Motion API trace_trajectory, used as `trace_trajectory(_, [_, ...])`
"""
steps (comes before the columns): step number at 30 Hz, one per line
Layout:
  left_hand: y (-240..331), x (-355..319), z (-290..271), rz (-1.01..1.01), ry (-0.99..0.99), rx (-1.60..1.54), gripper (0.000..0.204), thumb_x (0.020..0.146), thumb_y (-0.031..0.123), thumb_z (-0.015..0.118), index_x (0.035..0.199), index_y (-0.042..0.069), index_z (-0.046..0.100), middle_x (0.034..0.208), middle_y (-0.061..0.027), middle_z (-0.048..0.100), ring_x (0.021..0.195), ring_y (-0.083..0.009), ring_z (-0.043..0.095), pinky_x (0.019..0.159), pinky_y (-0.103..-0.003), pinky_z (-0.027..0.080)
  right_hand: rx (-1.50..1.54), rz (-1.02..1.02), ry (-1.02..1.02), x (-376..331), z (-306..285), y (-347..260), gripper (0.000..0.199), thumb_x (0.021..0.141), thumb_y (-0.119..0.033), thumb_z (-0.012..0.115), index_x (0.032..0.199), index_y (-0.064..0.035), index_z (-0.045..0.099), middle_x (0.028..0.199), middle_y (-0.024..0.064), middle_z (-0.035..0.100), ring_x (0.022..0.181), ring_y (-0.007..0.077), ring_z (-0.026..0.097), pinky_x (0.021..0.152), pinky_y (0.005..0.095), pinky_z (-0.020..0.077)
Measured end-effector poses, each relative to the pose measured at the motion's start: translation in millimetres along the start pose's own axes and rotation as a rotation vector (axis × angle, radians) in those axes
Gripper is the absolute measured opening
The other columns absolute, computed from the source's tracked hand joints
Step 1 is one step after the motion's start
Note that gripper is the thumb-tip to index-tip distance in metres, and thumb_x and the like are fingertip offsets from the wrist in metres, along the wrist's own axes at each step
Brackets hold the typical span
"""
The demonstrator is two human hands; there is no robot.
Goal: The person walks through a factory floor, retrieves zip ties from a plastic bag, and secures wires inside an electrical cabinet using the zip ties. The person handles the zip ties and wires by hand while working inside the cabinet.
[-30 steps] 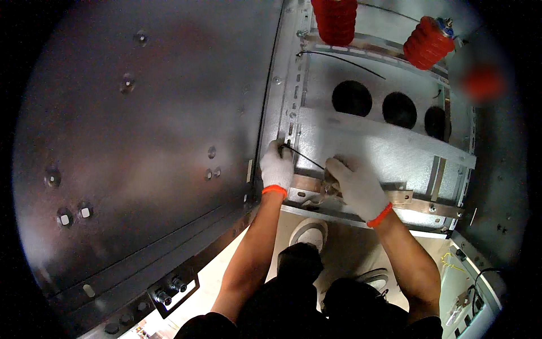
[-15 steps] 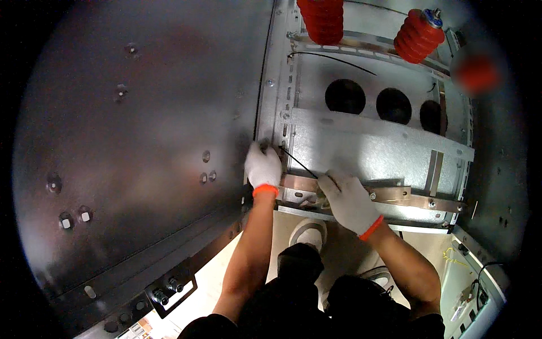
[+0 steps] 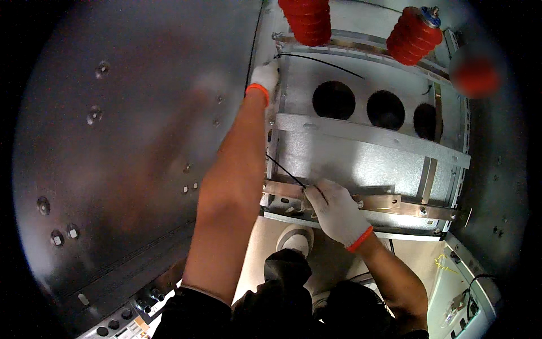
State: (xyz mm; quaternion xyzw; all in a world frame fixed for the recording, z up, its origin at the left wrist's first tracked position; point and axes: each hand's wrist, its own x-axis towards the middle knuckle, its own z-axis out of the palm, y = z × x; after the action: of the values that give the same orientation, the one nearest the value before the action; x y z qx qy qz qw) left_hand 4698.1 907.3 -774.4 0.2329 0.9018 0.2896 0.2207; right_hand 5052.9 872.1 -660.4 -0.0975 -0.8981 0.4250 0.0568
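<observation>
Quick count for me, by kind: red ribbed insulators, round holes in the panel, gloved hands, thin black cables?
Red ribbed insulators: 2 clear, and; a third red shape at the right is too blurred to count.
Round holes: 3.
Gloved hands: 2, left hand, right hand.
Black cables: 2.
Total: 9.

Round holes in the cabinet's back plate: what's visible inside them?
The three round holes show only darkness; whatever sits behind the back plate is hidden. Red ribbed insulators stand above them.
</observation>
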Motion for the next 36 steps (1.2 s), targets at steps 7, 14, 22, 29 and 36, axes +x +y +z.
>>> trace_trajectory(7, [-29.6,-31.2,6.8,-0.071,0.105,-0.122,0.056,0.096,0.042,0.057,0.122,-0.007,0.064,0.114,-0.0256,0.068,0.104,-0.0366,0.064,0.092,-0.04,0.047,-0.017,-0.004,0.012,-4.6,-1.8,7.9,0.014,0.088,-0.01,0.056,0.093,0.0027,0.06,0.088,0.0179,0.06,0.087,0.0354,0.064,0.073,0.0456,0.0531])
trace_trajectory(14, [-42.3,-67.3,-3.5,-0.136,0.141,-0.069,0.05,0.093,0.04,0.059,0.114,-0.004,0.069,0.111,-0.029,0.068,0.108,-0.0418,0.064,0.094,-0.043,0.048,0.011,0.003,0.009,-0.4,-8.7,4.5,0.014,0.087,-0.01,0.057,0.093,0.0012,0.062,0.091,0.0187,0.062,0.083,0.0368,0.065,0.074,0.0467,0.0532])
trace_trajectory(22, [-33.0,-134.6,-8.9,-0.358,0.358,-0.084,0.047,0.091,0.039,0.06,0.109,-0.003,0.071,0.106,-0.0275,0.07,0.106,-0.0409,0.066,0.093,-0.044,0.05,0.152,0.139,0.012,-0.4,-1.9,13.9,0.014,0.085,-0.009,0.06,0.095,-0.0004,0.062,0.095,0.0186,0.064,0.086,0.0403,0.065,0.076,0.048,0.0537])
trace_trajectory(29, [-57.5,-181.3,-12.1,-0.343,0.27,0.095,0.048,0.09,0.041,0.062,0.103,-0.004,0.072,0.102,-0.0298,0.069,0.1,-0.0449,0.067,0.091,-0.048,0.051,0.266,0.204,0.011,7.0,-6.3,12.5,0.016,0.083,-0.009,0.062,0.096,0.0,0.063,0.092,0.0206,0.064,0.083,0.0417,0.065,0.073,0.0475,0.0532])
trace_trajectory(36, [-65.0,-222.4,-4.5,-0.221,0.187,-0.058,0.049,0.096,0.04,0.054,0.108,-0.005,0.07,0.103,-0.0338,0.066,0.101,-0.0476,0.064,0.089,-0.05,0.05,0.549,0.58,0.022,23.6,-24.8,6.5,0.022,0.085,-0.016,0.064,0.1,0.0011,0.064,0.093,0.0218,0.065,0.087,0.0405,0.067,0.075,0.0487,0.0525])
